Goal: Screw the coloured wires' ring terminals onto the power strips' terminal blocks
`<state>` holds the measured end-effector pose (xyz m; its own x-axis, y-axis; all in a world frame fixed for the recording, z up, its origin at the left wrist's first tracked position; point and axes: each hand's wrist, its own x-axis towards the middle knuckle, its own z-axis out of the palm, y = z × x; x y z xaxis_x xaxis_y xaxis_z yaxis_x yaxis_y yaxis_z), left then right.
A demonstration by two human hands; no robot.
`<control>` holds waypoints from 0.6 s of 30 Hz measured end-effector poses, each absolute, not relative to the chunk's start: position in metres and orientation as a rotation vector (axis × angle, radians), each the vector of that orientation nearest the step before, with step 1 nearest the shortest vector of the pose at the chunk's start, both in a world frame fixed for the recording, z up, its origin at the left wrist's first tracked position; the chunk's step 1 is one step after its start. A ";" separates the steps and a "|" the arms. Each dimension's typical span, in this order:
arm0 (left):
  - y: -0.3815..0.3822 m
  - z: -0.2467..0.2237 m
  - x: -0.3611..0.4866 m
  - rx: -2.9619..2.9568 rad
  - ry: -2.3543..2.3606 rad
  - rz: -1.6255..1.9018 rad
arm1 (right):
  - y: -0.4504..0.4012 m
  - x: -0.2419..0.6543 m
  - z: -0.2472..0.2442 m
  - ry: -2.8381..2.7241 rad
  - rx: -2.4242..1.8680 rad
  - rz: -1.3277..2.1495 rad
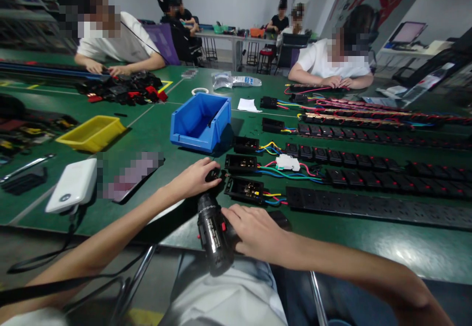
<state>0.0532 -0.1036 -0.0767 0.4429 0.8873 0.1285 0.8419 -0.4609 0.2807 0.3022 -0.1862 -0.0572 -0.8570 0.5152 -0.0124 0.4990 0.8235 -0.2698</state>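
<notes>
My right hand (258, 230) is closed around the grip of a black cordless drill (216, 240), which lies level at the table's front edge with its chuck pointing away from me. Just beyond the chuck, my left hand (197, 178) pinches a small black part (214, 174); its exact kind is hard to make out. To the right of these fingers is an open black socket housing (227, 188), with brass-coloured contacts inside. Coloured wires (275, 197) run from it to a long black power strip (342, 205). A second open housing (229, 163) sits just behind it.
A blue bin (193, 141) stands beyond my left hand, a yellow tray (79, 141) farther left. Near the left edge lie a white power bank (73, 183) and a phone (136, 176). More wired strips (339, 158) fill the right side. Two people work across the table.
</notes>
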 end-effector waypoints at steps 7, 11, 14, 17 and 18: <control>-0.085 -0.076 0.046 2.308 1.454 0.200 | -0.188 0.296 -0.062 -2.936 -0.787 0.360; -0.074 -0.077 0.047 2.405 1.450 0.162 | -0.190 0.296 -0.065 -2.938 -0.768 0.313; -0.071 -0.078 0.047 2.463 1.465 0.149 | -0.189 0.297 -0.064 -2.938 -0.765 0.297; -0.071 -0.076 0.046 2.425 1.492 0.189 | -0.189 0.299 -0.062 -2.933 -0.772 0.290; -0.073 -0.074 0.046 2.415 1.499 0.237 | -0.189 0.299 -0.062 -2.932 -0.772 0.292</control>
<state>0.0457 -0.0727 -0.0737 0.4458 0.8951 -0.0120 0.8477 -0.4178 0.3270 0.2992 -0.1886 -0.0623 -0.8673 0.4958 0.0436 0.4775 0.8536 -0.2082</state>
